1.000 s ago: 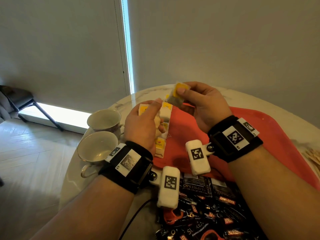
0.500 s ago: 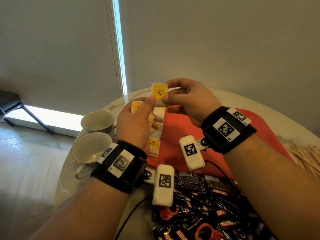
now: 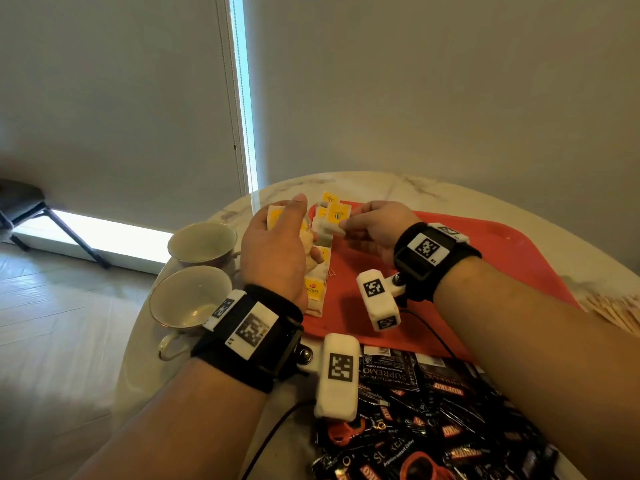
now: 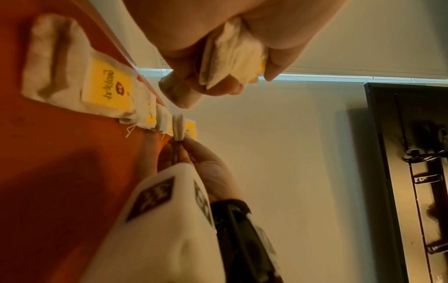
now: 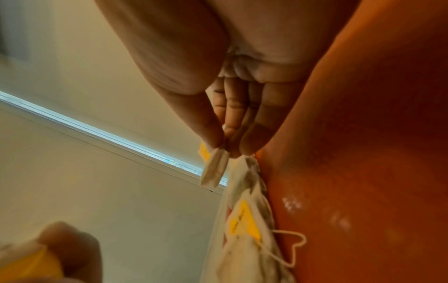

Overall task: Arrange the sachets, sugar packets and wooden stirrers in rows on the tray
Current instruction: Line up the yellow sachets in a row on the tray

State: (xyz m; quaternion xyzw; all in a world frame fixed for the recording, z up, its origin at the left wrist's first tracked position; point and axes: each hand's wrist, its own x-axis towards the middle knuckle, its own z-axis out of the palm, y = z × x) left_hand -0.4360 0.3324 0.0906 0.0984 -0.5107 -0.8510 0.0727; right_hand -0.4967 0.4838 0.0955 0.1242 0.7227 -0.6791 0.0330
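Right hand [image 3: 372, 226]: pinching one tea bag [image 3: 335, 219] over the tray's [image 3: 512, 251] left edge.
Left hand [image 3: 273, 252]: fingers curling around a bunch of tea bags [image 4: 232, 55].

Daylight comes thru the narrow window gap [image 3: 244, 98] and floor strip behind my table; room otherwise dim, walls greyish. Head view is sharp in the middle, bent w/ wide-angle curve at the edges. My right hand [image 3: 372, 226] throws a soft shadow on the red tray [image 3: 502, 251]. Both wrist views are warm-tinted, soft, grainy; right wrist view is blurriest, w/ small glare spots on the tray.
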